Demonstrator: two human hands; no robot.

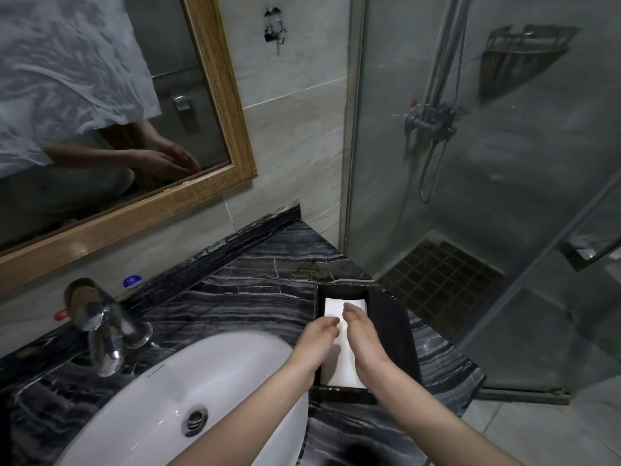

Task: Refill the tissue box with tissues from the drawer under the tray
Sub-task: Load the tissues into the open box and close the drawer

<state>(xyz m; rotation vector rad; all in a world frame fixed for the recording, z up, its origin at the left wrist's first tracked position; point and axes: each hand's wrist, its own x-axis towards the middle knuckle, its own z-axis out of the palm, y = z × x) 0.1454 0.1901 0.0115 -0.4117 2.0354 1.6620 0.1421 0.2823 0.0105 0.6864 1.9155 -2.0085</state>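
A black rectangular tissue box (386, 334) lies open on the dark marble counter, right of the sink. A stack of white tissues (336, 306) fills it. My left hand (317, 341) rests on the stack's left side with its fingers curled onto the top sheet. My right hand (361, 334) lies flat along the right side of the stack, fingers together and pointing away from me. Both hands cover the middle of the tissues. The box's dark lid (393, 317) stands tilted at its right side. No drawer or tray is in view.
A white sink basin (161, 391) with a chrome faucet (100, 334) sits to the left. The dark marble counter (255, 280) ends just right of the box at a glass shower partition (470, 230). A wood-framed mirror (215, 92) hangs above.
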